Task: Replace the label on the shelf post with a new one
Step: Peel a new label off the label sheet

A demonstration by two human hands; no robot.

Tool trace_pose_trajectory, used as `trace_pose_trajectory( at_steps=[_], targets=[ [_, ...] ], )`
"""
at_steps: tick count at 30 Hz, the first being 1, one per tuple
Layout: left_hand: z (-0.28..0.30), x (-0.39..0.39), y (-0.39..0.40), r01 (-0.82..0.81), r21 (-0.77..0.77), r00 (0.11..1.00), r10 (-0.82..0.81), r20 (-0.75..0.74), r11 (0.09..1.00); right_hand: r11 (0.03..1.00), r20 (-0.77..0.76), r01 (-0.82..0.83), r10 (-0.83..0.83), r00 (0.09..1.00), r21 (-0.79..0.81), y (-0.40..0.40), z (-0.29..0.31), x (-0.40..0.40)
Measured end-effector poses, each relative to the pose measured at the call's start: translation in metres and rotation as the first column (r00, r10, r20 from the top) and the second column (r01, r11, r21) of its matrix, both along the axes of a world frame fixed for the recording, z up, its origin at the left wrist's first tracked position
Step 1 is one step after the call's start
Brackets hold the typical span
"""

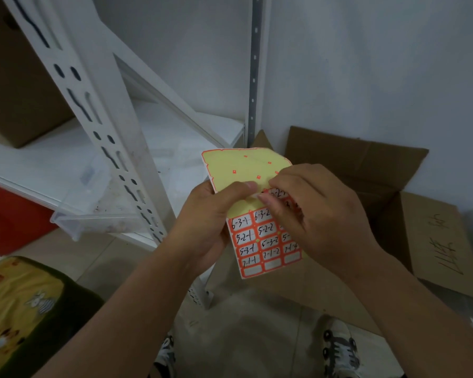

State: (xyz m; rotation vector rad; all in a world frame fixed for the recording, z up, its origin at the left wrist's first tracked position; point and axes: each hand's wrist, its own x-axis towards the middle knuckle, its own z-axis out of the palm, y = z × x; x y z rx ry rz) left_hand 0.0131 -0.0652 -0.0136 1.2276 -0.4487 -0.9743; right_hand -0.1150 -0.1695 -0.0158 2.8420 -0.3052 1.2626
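- Two bare hands meet over a label sheet [260, 236] near the middle of the scene, in front of a white shelf post [104, 137] that slants up to the far left.
- The left hand [208, 222] grips the sheet's left edge, thumb pressed across its yellow backing, where the upper labels have been peeled away.
- The right hand [311, 208] has its fingers curled at the topmost remaining row, fingertips pinching at a label [277, 192] on the sheet; whether it has lifted free cannot be told.
- Handwritten codes such as 6-3-1, 5-2-2 and 7-1-2 fill the orange-bordered labels below.
- An open cardboard box [380, 170] stands at the far right against the wall.
- A clear plastic bin [93, 214] sits on the white shelf to the left, and a yellow cushion [19, 304] lies at the near left.
- Sneakers [339, 347] show on the floor below.
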Motion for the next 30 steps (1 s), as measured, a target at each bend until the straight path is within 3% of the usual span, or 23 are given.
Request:
trace_pose_trajectory(
  at_steps=[11,21,30],
  targets=[
    [-0.001,0.001,0.002,0.035,-0.057,0.999,-0.036,-0.019,0.998,0.999,0.014,-0.007,0.007,1.0,-0.046,0.002,-0.001,0.003],
    [0.0,0.0,0.003,0.027,-0.064,0.99,-0.035,-0.135,0.998,0.998,0.098,-0.055,0.055,0.994,-0.004,0.004,-0.005,0.006],
    [0.003,-0.011,0.003,-0.113,-0.089,0.993,0.11,-0.033,0.99,0.975,0.161,-0.044,0.009,0.987,0.218,0.019,-0.008,0.009]
  ],
)
